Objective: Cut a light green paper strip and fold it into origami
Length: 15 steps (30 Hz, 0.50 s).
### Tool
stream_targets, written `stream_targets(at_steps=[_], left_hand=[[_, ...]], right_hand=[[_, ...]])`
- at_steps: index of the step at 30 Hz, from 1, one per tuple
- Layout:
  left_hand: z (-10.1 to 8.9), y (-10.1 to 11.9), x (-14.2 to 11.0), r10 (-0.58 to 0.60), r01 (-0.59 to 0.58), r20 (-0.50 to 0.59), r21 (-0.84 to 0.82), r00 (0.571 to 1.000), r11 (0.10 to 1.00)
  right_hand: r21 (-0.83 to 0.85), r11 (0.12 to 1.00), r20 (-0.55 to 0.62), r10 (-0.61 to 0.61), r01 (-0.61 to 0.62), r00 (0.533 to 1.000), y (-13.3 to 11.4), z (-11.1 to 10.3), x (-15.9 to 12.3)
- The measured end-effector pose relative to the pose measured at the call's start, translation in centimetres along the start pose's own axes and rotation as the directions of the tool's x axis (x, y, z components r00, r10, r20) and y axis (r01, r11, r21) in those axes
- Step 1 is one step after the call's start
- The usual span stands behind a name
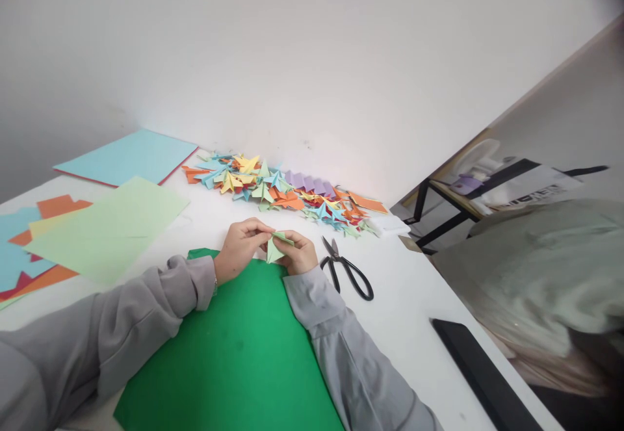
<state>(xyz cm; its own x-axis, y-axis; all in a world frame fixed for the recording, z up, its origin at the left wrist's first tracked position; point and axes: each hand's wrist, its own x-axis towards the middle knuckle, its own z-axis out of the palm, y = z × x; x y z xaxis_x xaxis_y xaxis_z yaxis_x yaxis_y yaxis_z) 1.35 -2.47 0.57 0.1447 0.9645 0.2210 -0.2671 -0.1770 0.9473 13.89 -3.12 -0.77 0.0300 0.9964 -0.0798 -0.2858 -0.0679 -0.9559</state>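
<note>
Between my two hands is a small piece of folded light green paper (276, 249), held above the far edge of a green mat (244, 346). My left hand (241, 249) pinches its left side with thumb and fingertips. On the other side, my right hand (299, 253) is closed on the paper, its fingers bent around the edge. Part of the paper is hidden behind the fingers. Just right of my right hand lie black-handled scissors (347, 268) with their blades slightly apart.
Along the wall runs a pile of colourful folded paper pieces (273, 187). Light green sheets (112, 229) and a light blue stack (131, 155) lie left. A black flat object (480, 372) sits near the right table edge. Beyond it is a person in pale clothing (550, 275).
</note>
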Motion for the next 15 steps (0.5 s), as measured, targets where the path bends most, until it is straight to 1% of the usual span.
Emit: stream_targets(at_steps=[2, 5, 8, 10, 15], left_hand=[[0.0, 0.0, 0.1, -0.021, 0.021, -0.019, -0.004, 1.0, 1.0], [-0.1, -0.2, 0.2, -0.049, 0.048, -0.082, -0.013, 0.995, 0.999], [-0.2, -0.4, 0.5, -0.093, 0.082, -0.153, -0.076, 0.984, 0.994], [-0.2, -0.6, 0.7, -0.115, 0.095, -0.178, -0.118, 0.977, 0.988], [-0.3, -0.7, 0.7, -0.141, 0.116, -0.187, -0.14, 0.972, 0.983]], right_hand=[[0.01, 1.0, 0.021, 0.002, -0.002, 1.0, 0.0, -0.1, 0.1], [0.081, 0.997, 0.076, 0.002, -0.008, 0.997, 0.0, -0.4, 0.3], [0.164, 0.986, 0.125, 0.018, -0.038, 0.992, 0.1, -0.8, 0.7], [0.194, 0.979, 0.148, 0.031, -0.06, 0.989, 0.2, -1.0, 1.0], [0.205, 0.978, 0.121, 0.015, -0.04, 0.993, 0.3, -0.8, 1.0]])
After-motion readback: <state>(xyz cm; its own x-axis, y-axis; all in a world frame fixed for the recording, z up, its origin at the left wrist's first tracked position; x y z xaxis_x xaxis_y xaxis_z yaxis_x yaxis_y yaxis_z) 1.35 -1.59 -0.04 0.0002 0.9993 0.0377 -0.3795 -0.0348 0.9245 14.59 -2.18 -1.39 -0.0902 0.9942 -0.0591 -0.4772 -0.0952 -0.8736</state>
